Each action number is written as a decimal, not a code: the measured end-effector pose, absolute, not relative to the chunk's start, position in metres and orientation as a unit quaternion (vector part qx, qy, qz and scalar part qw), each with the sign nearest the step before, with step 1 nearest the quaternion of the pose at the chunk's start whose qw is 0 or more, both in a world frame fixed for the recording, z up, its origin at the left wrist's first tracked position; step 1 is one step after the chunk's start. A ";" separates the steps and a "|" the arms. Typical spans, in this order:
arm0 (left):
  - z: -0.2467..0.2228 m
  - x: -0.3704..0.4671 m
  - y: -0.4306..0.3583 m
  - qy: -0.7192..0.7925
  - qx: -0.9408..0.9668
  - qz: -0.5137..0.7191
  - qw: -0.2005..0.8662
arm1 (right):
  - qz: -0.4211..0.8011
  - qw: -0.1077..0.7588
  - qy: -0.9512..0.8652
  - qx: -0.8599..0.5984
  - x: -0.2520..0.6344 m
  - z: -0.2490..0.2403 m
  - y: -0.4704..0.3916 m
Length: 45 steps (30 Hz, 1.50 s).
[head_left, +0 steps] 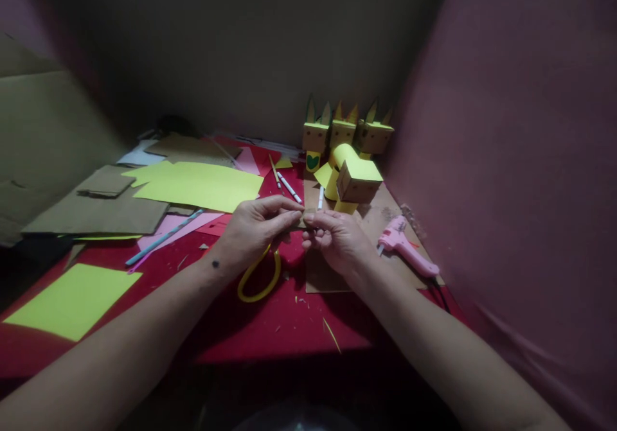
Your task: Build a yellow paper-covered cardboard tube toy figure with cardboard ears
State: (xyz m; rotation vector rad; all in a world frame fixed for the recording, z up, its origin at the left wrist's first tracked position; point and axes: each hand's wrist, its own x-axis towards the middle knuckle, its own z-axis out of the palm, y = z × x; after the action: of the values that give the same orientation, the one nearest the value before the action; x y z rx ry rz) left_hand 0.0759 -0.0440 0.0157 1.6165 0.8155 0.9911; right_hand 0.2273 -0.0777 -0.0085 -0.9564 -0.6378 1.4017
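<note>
My left hand [263, 225] and my right hand [335, 232] meet above the middle of the red table. Between their fingertips is a small brown piece [309, 218], which looks like cardboard; both hands pinch it. Under my left hand, yellow-handled scissors [260, 283] lie with the blades hidden. Just beyond my right hand stands a yellow paper figure with a boxy cardboard head [359, 187]. A pink glue gun [407, 248] rests to the right on a cardboard sheet [328, 277].
Three box-headed figures with pointed ears [315, 139] stand at the back. Yellow paper [202, 185], cardboard [101, 209], a blue striped stick [164, 237] and markers [289, 187] lie left and centre. Another yellow sheet [74, 299] is front left. A pinkish surface [520, 161] rises at right.
</note>
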 end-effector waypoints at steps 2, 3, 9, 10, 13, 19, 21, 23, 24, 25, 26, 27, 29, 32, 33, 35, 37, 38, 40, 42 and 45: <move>0.013 0.076 -0.042 0.332 0.678 0.419 0.504 | 0.610 0.617 -0.275 -0.414 0.228 -0.010 -0.078; 0.011 0.076 -0.041 0.331 0.683 0.418 0.499 | 0.611 0.616 -0.274 -0.414 0.228 -0.010 -0.078; 0.007 0.075 -0.038 0.331 0.700 0.412 0.480 | 0.611 0.616 -0.278 -0.412 0.230 -0.013 -0.079; 0.007 0.075 -0.039 0.329 0.700 0.413 0.480 | 0.610 0.618 -0.279 -0.410 0.230 -0.013 -0.079; 0.008 0.075 -0.040 0.327 0.703 0.411 0.479 | 0.611 0.622 -0.279 -0.403 0.230 -0.013 -0.080; 0.005 0.073 -0.039 0.320 0.719 0.399 0.471 | 0.613 0.623 -0.282 -0.396 0.229 -0.014 -0.081; 0.005 0.073 -0.038 0.311 0.720 0.398 0.476 | 0.611 0.626 -0.284 -0.393 0.229 -0.014 -0.082; 0.004 0.073 -0.037 0.298 0.719 0.400 0.484 | 0.608 0.630 -0.287 -0.389 0.229 -0.013 -0.083; 0.004 0.073 -0.037 0.292 0.718 0.401 0.488 | 0.606 0.631 -0.289 -0.388 0.229 -0.012 -0.084; 0.004 0.073 -0.037 0.288 0.717 0.402 0.492 | 0.604 0.632 -0.292 -0.388 0.229 -0.011 -0.084; 0.004 0.073 -0.037 0.285 0.715 0.404 0.494 | 0.602 0.633 -0.294 -0.388 0.229 -0.010 -0.085; 0.004 0.072 -0.037 0.284 0.715 0.406 0.494 | 0.600 0.634 -0.297 -0.387 0.229 -0.010 -0.085; 0.004 0.071 -0.037 0.277 0.717 0.410 0.492 | 0.593 0.638 -0.308 -0.384 0.230 -0.009 -0.086; 0.005 0.068 -0.038 0.248 0.729 0.407 0.492 | 0.558 0.653 -0.344 -0.379 0.231 -0.009 -0.088; 0.006 0.067 -0.039 0.235 0.734 0.403 0.493 | 0.539 0.659 -0.363 -0.379 0.232 -0.009 -0.089; 0.007 0.067 -0.041 0.214 0.745 0.400 0.489 | 0.497 0.665 -0.405 -0.383 0.231 -0.007 -0.093; 0.008 0.068 -0.044 0.200 0.753 0.411 0.472 | 0.456 0.664 -0.445 -0.391 0.230 -0.005 -0.097; 0.008 0.069 -0.046 0.197 0.757 0.421 0.459 | 0.436 0.661 -0.464 -0.396 0.228 -0.004 -0.100; 0.008 0.070 -0.048 0.197 0.766 0.440 0.425 | 0.390 0.656 -0.503 -0.406 0.226 -0.001 -0.104; 0.009 0.069 -0.050 0.201 0.777 0.448 0.394 | 0.321 0.652 -0.550 -0.412 0.225 0.002 -0.108; 0.012 0.065 -0.052 0.196 0.794 0.434 0.378 | 0.219 0.650 -0.608 -0.400 0.224 0.004 -0.112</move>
State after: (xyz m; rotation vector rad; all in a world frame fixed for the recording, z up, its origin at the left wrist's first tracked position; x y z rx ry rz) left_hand 0.0648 -0.0518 0.0125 2.0294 0.5009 1.1106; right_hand 0.2242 -0.1121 0.0040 -0.9092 -1.3817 0.4979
